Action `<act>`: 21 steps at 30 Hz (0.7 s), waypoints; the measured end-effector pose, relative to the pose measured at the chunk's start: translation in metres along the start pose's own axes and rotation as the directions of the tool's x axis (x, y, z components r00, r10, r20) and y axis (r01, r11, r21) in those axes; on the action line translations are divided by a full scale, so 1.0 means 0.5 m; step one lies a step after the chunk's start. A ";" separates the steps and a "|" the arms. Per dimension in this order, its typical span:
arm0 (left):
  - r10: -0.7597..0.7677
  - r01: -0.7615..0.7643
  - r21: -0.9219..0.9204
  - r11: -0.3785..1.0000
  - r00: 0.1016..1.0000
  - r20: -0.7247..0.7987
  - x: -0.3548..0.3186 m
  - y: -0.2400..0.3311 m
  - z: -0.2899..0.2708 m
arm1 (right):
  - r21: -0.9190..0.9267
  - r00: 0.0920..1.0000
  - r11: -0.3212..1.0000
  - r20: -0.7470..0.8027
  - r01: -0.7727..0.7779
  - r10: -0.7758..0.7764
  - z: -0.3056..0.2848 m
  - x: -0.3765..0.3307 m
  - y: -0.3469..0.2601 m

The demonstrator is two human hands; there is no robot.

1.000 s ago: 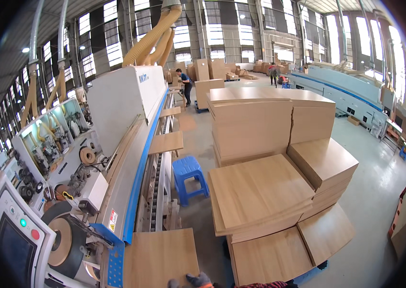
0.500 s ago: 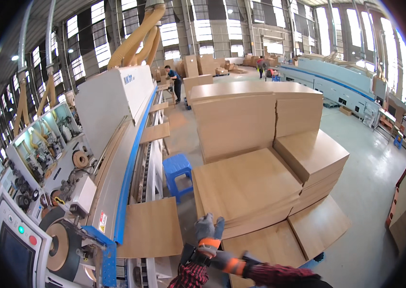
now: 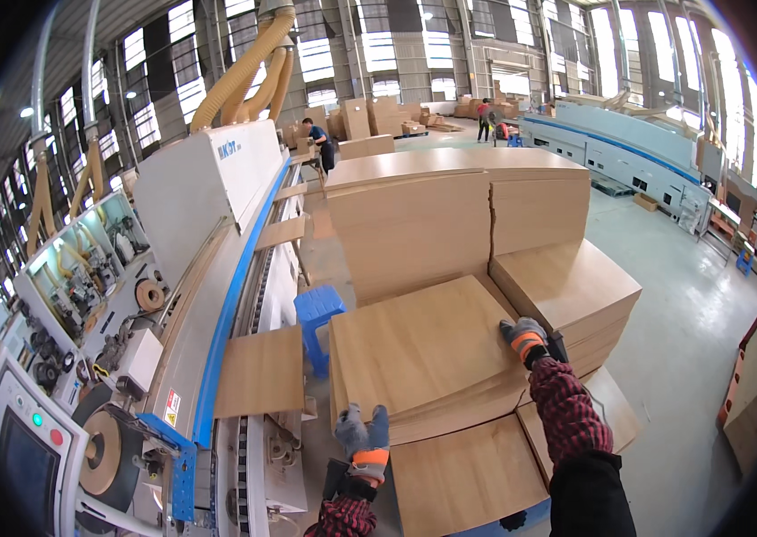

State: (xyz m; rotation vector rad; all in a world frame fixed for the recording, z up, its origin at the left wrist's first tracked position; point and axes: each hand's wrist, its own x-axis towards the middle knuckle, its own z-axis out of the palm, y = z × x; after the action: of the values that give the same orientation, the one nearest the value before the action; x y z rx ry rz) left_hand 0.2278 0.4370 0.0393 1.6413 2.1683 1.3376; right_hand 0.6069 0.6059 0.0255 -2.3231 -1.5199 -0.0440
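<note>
A stack of light wooden panels [image 3: 419,353] lies in front of me, its top panel fanned slightly off the ones below. My left hand [image 3: 362,437], in a grey and orange glove, grips the near left corner of the top panel. My right hand [image 3: 522,336], gloved the same way, holds that panel's right edge. Both sleeves are red plaid. A single wooden panel [image 3: 262,370] rests on the conveyor of the long edge-banding machine [image 3: 195,201] to my left.
A blue plastic stool [image 3: 317,311] stands between the machine and the stack. Taller panel stacks [image 3: 450,210] rise behind, lower ones [image 3: 468,479] lie near my feet. A control panel [image 3: 25,443] is at far left. People work in the distance [image 3: 317,141].
My view has come closer to the stack. Both gloved hands have come up from the lower edge and taken hold of the top panel's corner and right edge.
</note>
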 end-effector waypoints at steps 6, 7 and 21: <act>-0.077 0.027 -0.202 0.979 0.966 -0.246 -0.039 -0.054 0.004 | 0.098 0.981 0.983 0.105 0.154 -0.165 0.004 -0.006 -0.023; -0.138 0.101 -0.221 0.970 0.977 -0.162 -0.040 -0.073 -0.005 | 0.151 0.969 0.964 0.080 0.219 -0.233 -0.003 -0.025 -0.009; -0.607 0.431 -0.461 0.776 0.708 -0.360 -0.381 -0.380 -0.326 | 0.820 0.890 0.500 0.416 -0.280 -0.185 -0.042 -0.602 0.024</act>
State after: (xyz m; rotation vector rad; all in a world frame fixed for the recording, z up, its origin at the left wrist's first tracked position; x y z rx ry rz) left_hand 0.0777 0.1827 -0.0685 0.4920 2.2018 1.9200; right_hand 0.4945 0.3301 -0.0250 -1.5284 -1.1827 1.1246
